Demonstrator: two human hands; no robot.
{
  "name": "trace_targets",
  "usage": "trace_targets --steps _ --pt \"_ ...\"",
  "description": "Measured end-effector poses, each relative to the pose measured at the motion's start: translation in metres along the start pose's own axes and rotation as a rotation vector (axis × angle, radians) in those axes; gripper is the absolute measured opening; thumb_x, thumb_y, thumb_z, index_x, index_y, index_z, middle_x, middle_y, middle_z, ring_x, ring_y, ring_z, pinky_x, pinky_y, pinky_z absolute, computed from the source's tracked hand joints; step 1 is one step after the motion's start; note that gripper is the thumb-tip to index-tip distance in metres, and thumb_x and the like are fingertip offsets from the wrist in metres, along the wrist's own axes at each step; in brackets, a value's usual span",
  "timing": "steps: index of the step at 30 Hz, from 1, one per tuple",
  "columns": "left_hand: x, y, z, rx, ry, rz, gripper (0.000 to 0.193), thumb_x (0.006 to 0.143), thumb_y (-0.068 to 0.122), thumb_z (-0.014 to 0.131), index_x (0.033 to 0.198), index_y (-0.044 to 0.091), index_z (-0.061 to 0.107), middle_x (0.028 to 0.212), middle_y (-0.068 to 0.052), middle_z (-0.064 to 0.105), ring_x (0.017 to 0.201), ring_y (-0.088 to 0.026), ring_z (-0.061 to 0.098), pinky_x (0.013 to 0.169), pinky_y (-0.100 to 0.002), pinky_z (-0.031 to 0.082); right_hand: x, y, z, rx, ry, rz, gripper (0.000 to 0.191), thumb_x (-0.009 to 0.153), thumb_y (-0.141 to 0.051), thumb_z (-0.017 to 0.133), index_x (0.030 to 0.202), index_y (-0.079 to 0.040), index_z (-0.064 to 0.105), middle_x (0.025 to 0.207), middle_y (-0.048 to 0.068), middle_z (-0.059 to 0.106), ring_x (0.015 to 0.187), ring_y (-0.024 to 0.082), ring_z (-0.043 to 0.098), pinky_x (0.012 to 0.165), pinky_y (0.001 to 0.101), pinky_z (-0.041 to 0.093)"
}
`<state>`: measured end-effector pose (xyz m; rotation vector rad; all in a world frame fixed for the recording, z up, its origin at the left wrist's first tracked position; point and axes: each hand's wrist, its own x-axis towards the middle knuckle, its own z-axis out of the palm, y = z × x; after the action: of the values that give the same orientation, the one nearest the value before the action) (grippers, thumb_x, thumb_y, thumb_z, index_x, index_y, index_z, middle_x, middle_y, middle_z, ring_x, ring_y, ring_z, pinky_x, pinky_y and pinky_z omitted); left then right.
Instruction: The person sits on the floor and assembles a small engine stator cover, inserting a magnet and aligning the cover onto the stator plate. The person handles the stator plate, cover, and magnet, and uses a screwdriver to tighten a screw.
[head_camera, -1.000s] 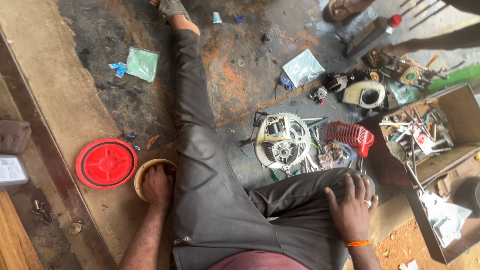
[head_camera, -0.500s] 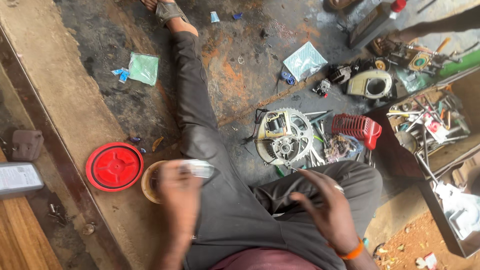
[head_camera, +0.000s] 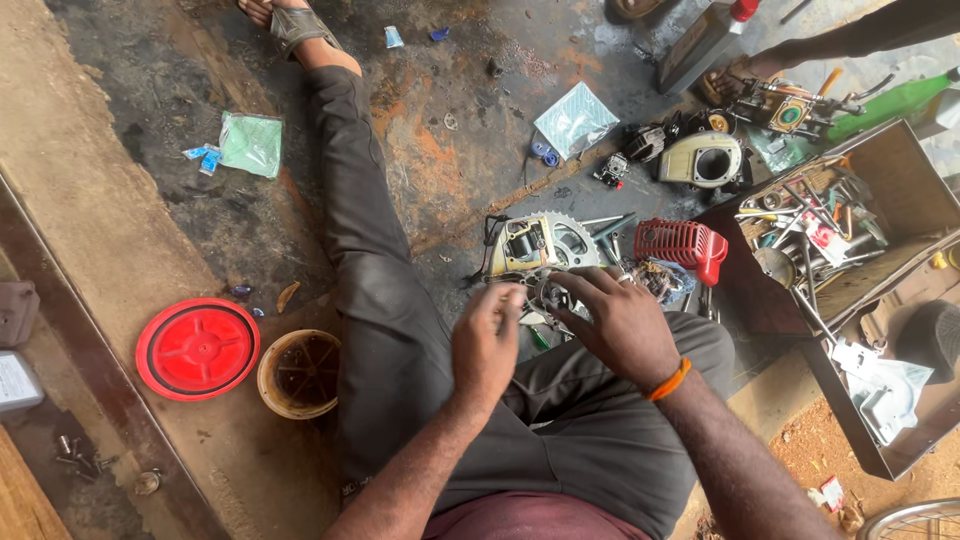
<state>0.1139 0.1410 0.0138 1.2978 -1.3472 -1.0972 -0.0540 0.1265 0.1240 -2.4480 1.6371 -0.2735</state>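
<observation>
Both hands have come together over the lap: left hand (head_camera: 487, 345) and right hand (head_camera: 615, 325) pinch a small metal engine part (head_camera: 548, 296), lifted from the open tub (head_camera: 298, 374) beside the red lid (head_camera: 197, 349) on the left.

The lone head-worn camera is looking steeply down from close above the seated person's lap onto the stained concrete floor (head_camera: 450, 160).

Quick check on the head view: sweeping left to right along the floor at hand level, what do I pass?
Red round lid → tan cup-shaped container → left hand → right hand on a small metal part → red finned cover → open metal toolbox full of tools.
</observation>
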Motion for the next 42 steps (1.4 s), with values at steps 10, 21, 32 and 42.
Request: trace_targets --steps 10,21,32,42 --pt "0.031 -0.051 -0.011 0.126 0.014 -0.204 0.057 0.099 0.041 0.066 0.144 0.008 0.055 0.116 -0.009 0.057 0.086 -0.017 0.067 0.075 -0.032 0.057 0.016 0.000 0.021 -0.122 -0.037 -0.072 0.044 0.086 -0.030 0.076 0.125 -0.012 0.069 0.105 0.006 0.071 0.093 0.027 0.070 0.077 0.0425 0.057" --pt "0.023 -0.042 -0.014 0.304 -0.157 0.160 0.092 0.091 0.049 0.076 0.160 0.010 0.030 0.148 -0.026 0.042 0.130 -0.040 0.050 0.099 -0.055 0.049 0.020 -0.001 0.013 -0.266 -0.018 -0.025 0.047 0.090 -0.017 0.062 0.136 -0.011 0.069 0.108 0.013 0.067 0.083 0.028 0.069 0.069 0.0433 0.056" --pt "0.022 -0.054 0.004 0.479 -0.253 0.148 0.108 0.070 0.048 0.091 0.158 0.018 0.035 0.149 -0.010 0.051 0.132 -0.034 0.047 0.111 -0.049 0.042 0.003 0.002 0.015 -0.034 -0.015 0.224 0.037 0.082 -0.021 0.073 0.115 -0.006 0.067 0.097 0.013 0.064 0.071 0.034 0.069 0.059 0.0445 0.055" --pt "0.031 -0.050 -0.019 0.057 -0.212 0.129 0.061 0.092 0.025 0.075 0.147 0.011 0.056 0.140 -0.012 0.065 0.128 -0.027 0.062 0.107 -0.041 0.052 -0.064 -0.029 0.102 0.256 -0.097 0.362 0.021 0.091 -0.029 0.073 0.099 -0.010 0.071 0.094 0.011 0.074 0.084 0.032 0.073 0.071 0.0434 0.057"
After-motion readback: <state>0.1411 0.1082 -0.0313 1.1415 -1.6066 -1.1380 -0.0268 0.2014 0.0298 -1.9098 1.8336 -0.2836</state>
